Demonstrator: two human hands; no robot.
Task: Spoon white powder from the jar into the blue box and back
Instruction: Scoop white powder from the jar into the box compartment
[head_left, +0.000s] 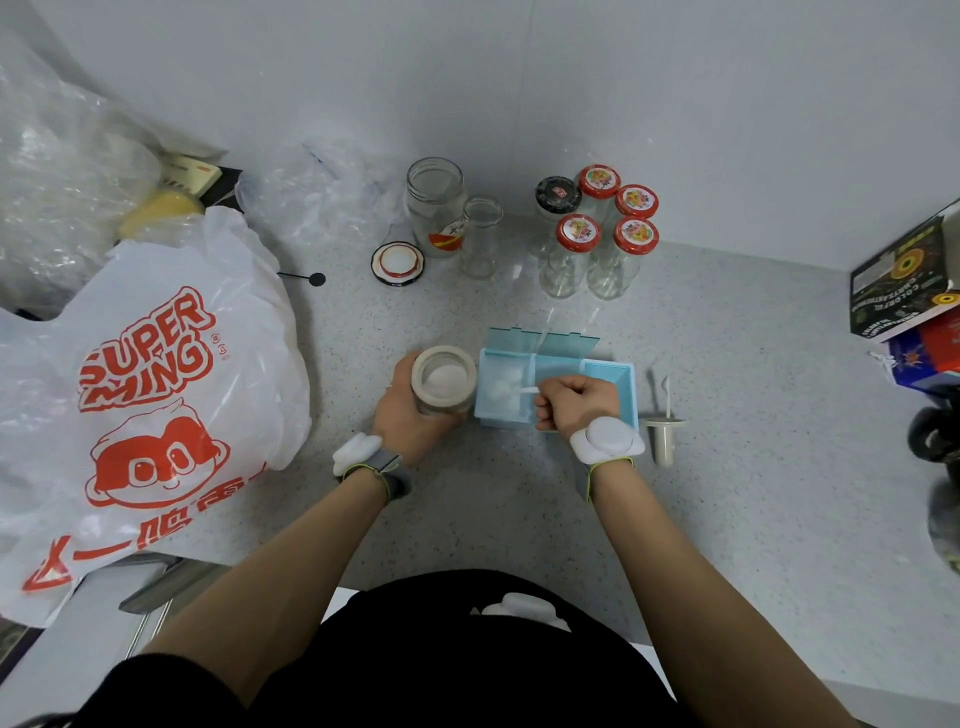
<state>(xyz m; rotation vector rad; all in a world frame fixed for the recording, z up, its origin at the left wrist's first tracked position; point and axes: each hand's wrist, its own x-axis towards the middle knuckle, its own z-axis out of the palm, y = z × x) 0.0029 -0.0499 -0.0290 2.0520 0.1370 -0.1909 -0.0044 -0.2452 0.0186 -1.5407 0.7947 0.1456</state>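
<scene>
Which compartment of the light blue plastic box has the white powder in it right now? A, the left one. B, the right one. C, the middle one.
A: white powder lies in the left compartment of the light blue plastic box, beside the jar; the right compartment shows bare.

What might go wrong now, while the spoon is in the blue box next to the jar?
Powder may spill as the spoon, pinched by the right hand, crosses from the blue box to the jar. The box may also slide, since the left hand holds only the jar.
</scene>
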